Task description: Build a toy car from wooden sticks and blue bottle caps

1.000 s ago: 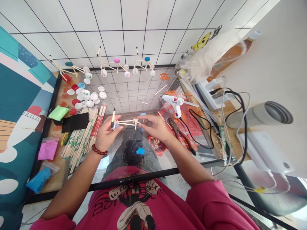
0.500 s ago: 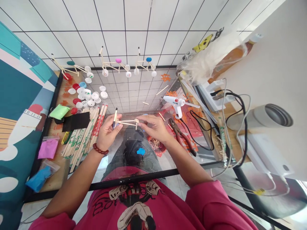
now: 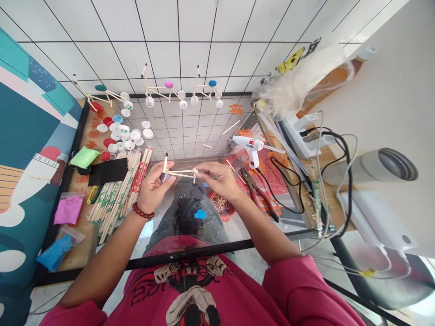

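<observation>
The joint at the right end of the stick frame (image 3: 180, 173) is hidden under fingertips, and what looks like a small blue piece below it is too covered to identify. The frame sits at the centre of the picture, held above the glass desk (image 3: 272, 217). The left hand (image 3: 152, 188) is closed around the frame's upright stick with its dark tip, thumb and fingers pinched tight. The right hand (image 3: 220, 181) pinches the other end, fingers narrow, the rest curled loosely. A white glue gun (image 3: 251, 147) lies just right of centre, with pliers (image 3: 258, 192) near the right wrist. Chopsticks (image 3: 118, 190) lie in a pile left of centre, bottle caps (image 3: 125, 136) above them.
</observation>
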Available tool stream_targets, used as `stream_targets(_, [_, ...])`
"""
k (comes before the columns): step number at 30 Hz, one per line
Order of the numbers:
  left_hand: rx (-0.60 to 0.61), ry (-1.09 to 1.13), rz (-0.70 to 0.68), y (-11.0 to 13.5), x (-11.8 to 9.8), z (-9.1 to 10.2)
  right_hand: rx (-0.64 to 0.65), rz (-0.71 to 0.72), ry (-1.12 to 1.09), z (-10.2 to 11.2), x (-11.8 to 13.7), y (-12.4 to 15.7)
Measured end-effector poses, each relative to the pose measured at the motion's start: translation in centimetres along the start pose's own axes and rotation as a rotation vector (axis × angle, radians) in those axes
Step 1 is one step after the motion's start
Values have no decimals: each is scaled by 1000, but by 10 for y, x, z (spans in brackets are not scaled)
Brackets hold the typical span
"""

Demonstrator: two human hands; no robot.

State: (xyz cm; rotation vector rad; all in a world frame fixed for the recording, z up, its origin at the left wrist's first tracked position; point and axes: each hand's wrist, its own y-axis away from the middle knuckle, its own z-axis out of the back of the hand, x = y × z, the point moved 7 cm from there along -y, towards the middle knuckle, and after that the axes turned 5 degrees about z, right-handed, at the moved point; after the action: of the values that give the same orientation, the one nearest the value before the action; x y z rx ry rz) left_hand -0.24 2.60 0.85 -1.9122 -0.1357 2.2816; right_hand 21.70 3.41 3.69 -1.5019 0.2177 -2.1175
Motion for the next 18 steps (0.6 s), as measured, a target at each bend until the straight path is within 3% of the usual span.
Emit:
stream_targets(10, [1, -18, 42, 0, -1, 1, -49, 74, 77, 5, 3, 2])
stream_targets(18, [-39, 56, 25, 6, 8, 8, -164, 101, 85, 39, 7, 7])
